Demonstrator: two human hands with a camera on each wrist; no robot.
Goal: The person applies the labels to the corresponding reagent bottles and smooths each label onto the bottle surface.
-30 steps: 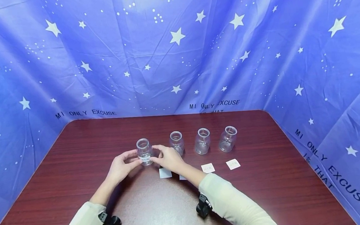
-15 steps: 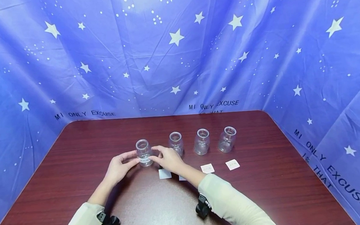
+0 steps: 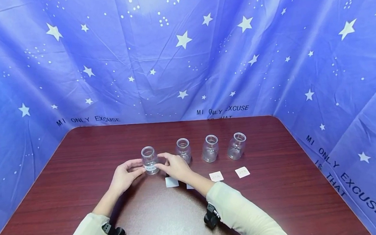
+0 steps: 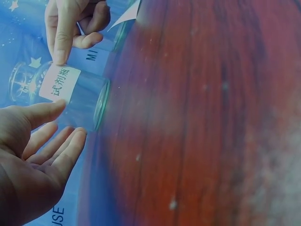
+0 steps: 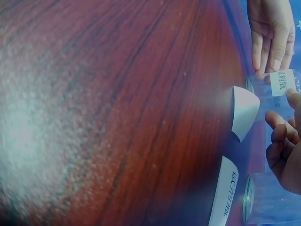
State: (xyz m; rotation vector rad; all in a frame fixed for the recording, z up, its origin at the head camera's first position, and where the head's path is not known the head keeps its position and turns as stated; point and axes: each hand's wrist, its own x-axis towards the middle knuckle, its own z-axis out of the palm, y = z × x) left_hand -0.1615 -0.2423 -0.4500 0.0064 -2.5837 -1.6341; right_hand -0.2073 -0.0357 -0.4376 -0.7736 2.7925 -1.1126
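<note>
A small clear glass jar (image 3: 149, 159) stands upright at the left end of a row of jars. On its front is a white paper label (image 4: 59, 84) with handwritten characters. My left hand (image 3: 121, 177) holds the jar from the left, thumb at the label's edge and fingers reaching round behind the glass. From the other side my right hand (image 3: 177, 168) grips it too, the thumb (image 4: 61, 55) pressing the opposite edge of the label. The right hand partly covers the second glass jar (image 3: 183, 147) in the head view.
Two more glass jars (image 3: 210, 150) (image 3: 237, 147) stand to the right. In front lie a blank-looking white label (image 3: 171, 182), another half under the right forearm, and two written labels (image 3: 216, 176) (image 3: 242, 172). Blue star-patterned cloth (image 3: 184, 59) surrounds the dark red wooden table (image 3: 298, 197).
Both hands stay on the same jar with the thumbs at its label. Only a slight shift of the head view shows.
</note>
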